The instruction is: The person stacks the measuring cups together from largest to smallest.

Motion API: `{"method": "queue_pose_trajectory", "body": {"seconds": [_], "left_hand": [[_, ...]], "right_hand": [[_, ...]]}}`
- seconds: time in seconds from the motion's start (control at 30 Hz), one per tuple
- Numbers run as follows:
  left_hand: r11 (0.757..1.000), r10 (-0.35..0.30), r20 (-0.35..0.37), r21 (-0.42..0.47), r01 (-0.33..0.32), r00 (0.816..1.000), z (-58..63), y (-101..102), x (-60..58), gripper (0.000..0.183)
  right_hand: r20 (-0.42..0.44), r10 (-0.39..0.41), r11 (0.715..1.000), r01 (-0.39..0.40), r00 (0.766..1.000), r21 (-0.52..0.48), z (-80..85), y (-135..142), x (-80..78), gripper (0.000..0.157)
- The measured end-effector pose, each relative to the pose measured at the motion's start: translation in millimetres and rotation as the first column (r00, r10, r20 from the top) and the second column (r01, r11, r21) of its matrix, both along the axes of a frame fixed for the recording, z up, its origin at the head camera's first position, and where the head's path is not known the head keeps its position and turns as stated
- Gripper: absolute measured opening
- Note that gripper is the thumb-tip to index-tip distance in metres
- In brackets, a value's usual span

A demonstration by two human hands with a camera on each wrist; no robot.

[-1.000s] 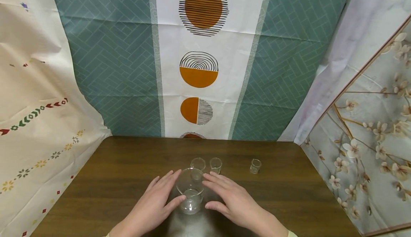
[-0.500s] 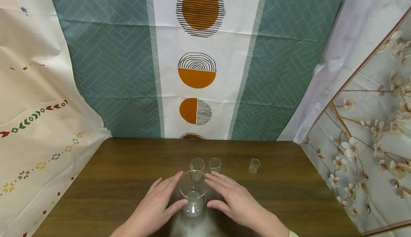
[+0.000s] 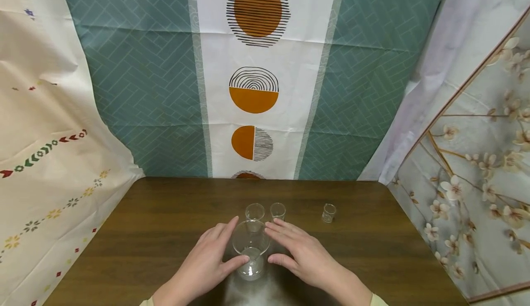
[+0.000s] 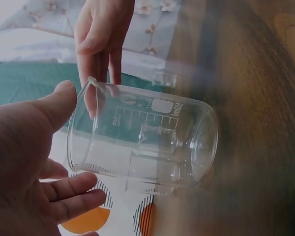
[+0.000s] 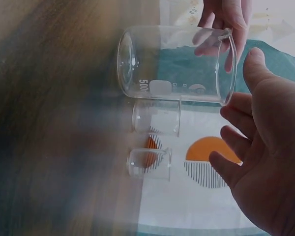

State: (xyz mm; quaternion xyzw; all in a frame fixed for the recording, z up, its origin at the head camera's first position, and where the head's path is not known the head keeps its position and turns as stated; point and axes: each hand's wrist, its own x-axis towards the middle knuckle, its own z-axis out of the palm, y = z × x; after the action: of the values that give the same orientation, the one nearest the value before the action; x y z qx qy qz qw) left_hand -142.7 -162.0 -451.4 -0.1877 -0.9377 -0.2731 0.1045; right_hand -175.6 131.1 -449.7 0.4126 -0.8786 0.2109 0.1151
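A large clear glass beaker [image 3: 250, 271], with white 500 ml markings in the wrist views, stands upright on the wooden table between both hands. My left hand [image 3: 209, 257] is beside its left side, fingers extended; its thumb overlaps the near side of the glass in the head view. In the left wrist view the left thumb and fingers are right at the beaker's rim [image 4: 83, 130]. To the right, my right hand [image 3: 304, 253] has its fingers spread and extended, fingertips near the rim, thumb apart from the glass in the head view.
Just behind the large beaker stand two smaller glass beakers, one medium beaker [image 3: 254, 211] and a narrower beaker [image 3: 278, 210]. A tiny beaker [image 3: 329, 213] is farther right. Patterned curtains [image 3: 165, 89] enclose the table [image 3: 157, 218] at the back and sides.
The large beaker has shifted slightly to the right, the left hand moving right along with it. My right hand has hardly moved. The smaller beakers stay where they were.
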Motion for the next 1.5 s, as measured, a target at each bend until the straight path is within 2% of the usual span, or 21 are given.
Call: {"method": "queue_pose_trajectory", "body": {"seconds": [0.23,0.57,0.83,1.0,1.5], "left_hand": [[1.000,-0.003,0.017,-0.017,0.003,1.000,2.0,0.1,-3.8,0.096],[0.998,-0.070,0.038,-0.004,0.070,0.997,1.5,-2.1,-8.9,0.097],[0.996,-0.091,0.029,-0.001,0.091,0.995,0.9,2.2,-15.5,0.098],[0.995,-0.103,0.052,0.007,0.103,0.993,-0.4,1.1,-17.8,0.095],[0.985,-0.173,0.073,0.036,0.171,0.982,-2.3,3.7,-24.9,0.094]], "right_hand": [[0.013,0.031,1.000,-0.031,0.999,0.005,2.9,-1.2,-6.1,0.063],[0.070,0.055,0.998,-0.056,0.996,0.007,-0.1,-1.9,-12.6,0.064],[0.091,0.064,0.998,-0.065,0.994,0.009,-0.2,0.0,-14.6,0.064],[0.104,0.095,0.995,-0.095,0.990,0.002,-1.7,-2.0,-15.6,0.064],[0.057,0.109,0.994,-0.109,0.992,-0.011,-1.2,1.8,-19.6,0.063]]}}
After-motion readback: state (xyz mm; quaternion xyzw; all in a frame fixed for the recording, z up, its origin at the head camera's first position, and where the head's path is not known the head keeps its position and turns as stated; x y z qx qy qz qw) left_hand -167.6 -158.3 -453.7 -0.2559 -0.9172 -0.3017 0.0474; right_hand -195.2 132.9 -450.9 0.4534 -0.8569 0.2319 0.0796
